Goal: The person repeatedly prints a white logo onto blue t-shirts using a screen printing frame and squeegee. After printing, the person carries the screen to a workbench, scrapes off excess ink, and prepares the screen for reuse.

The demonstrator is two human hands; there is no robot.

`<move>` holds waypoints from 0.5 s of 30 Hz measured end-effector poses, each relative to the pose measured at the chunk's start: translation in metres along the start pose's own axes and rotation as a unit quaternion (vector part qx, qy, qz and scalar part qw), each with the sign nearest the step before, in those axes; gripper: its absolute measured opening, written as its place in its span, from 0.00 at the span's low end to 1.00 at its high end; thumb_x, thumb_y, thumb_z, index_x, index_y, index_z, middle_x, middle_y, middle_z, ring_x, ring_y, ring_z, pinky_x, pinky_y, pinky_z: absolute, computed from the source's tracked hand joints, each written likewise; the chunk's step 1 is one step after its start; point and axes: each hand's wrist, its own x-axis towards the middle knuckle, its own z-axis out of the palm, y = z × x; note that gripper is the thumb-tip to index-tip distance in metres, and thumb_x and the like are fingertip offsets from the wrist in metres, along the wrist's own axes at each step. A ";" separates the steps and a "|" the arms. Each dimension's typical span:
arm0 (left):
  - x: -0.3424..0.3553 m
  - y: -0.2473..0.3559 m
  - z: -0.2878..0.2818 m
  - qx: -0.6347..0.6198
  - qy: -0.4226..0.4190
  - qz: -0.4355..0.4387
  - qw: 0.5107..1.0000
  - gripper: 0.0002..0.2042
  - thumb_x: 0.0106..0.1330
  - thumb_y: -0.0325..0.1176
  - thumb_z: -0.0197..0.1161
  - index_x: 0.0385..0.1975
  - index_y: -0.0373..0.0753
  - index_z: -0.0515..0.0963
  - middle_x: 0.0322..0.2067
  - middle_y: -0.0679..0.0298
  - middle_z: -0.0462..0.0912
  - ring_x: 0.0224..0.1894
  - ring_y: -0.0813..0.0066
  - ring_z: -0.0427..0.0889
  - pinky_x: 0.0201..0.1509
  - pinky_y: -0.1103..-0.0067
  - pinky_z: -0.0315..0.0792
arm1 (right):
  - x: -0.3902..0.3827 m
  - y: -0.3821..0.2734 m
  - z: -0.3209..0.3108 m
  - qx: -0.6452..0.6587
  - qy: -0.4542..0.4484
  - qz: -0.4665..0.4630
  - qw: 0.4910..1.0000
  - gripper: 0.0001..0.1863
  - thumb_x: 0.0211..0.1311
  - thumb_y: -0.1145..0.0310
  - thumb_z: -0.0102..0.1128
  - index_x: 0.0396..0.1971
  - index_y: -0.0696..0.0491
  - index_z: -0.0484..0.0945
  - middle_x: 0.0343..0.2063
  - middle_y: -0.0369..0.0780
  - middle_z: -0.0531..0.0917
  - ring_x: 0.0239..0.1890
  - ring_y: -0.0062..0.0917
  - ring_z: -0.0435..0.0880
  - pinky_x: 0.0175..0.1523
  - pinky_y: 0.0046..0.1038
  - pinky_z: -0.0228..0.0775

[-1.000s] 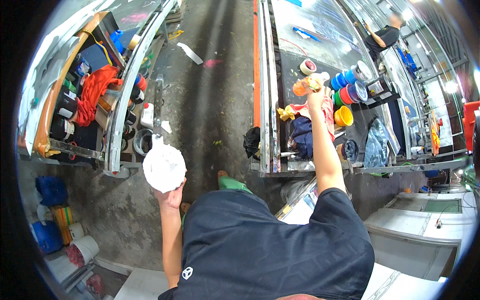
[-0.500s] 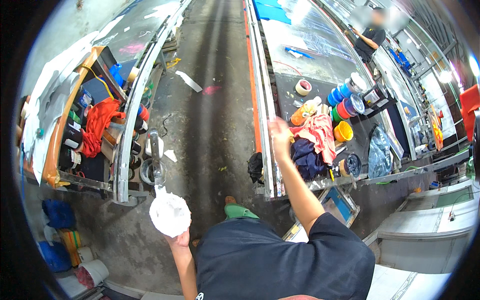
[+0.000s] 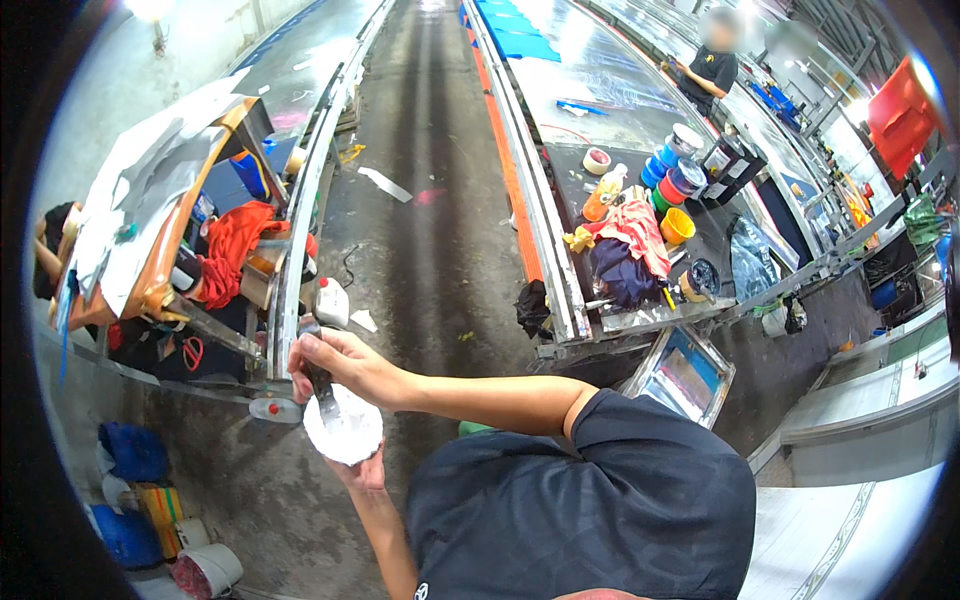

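My left hand (image 3: 364, 472) holds a round white tub (image 3: 352, 440) from below, left of my body. White paste or paint coats its inside and rim. My right hand (image 3: 352, 368) is closed around the upper part of a flat, dark grey spatula (image 3: 324, 392), whose lower end stands in the white tub. Its tip is hidden by the paste and the wall. The right forearm reaches across from the right, above the dark shirt.
At left, a cluttered bench holds a red cloth (image 3: 236, 240) and scissors (image 3: 192, 352). A white jug (image 3: 332, 302) stands on the aisle floor. The right table carries a pink cloth (image 3: 636, 232), an orange bottle (image 3: 604, 196) and a yellow cup (image 3: 677, 226). A person (image 3: 712, 70) stands far right.
My right hand has come from beside the right table over to the tub and taken hold of the spatula. The left hand still holds the tub. The view has shifted slightly.
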 end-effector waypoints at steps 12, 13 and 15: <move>-0.051 0.080 -0.101 -0.143 -0.101 -0.030 0.984 0.31 0.65 0.47 0.65 0.68 0.47 0.67 0.63 0.64 0.74 0.63 0.58 0.73 0.52 0.61 0.76 | 0.008 0.127 0.105 -0.039 0.094 -0.062 0.993 0.33 0.71 0.35 0.47 0.32 0.54 0.76 0.23 0.32 0.78 0.24 0.13 0.76 0.30 0.19 0.69; -0.051 0.084 -0.107 -0.096 -0.118 0.000 0.988 0.30 0.66 0.50 0.62 0.67 0.47 0.67 0.61 0.63 0.75 0.62 0.59 0.74 0.52 0.60 0.77 | 0.014 0.128 0.113 -0.090 0.040 -0.078 0.992 0.36 0.69 0.31 0.46 0.32 0.55 0.77 0.23 0.32 0.78 0.24 0.13 0.76 0.30 0.19 0.69; -0.058 0.089 -0.118 0.039 -0.137 0.088 0.986 0.30 0.69 0.56 0.55 0.66 0.45 0.67 0.58 0.60 0.77 0.59 0.60 0.78 0.51 0.58 0.80 | 0.016 0.145 0.131 0.063 -0.076 -0.012 0.995 0.36 0.69 0.31 0.46 0.25 0.54 0.70 0.17 0.32 0.69 0.19 0.15 0.66 0.23 0.21 0.56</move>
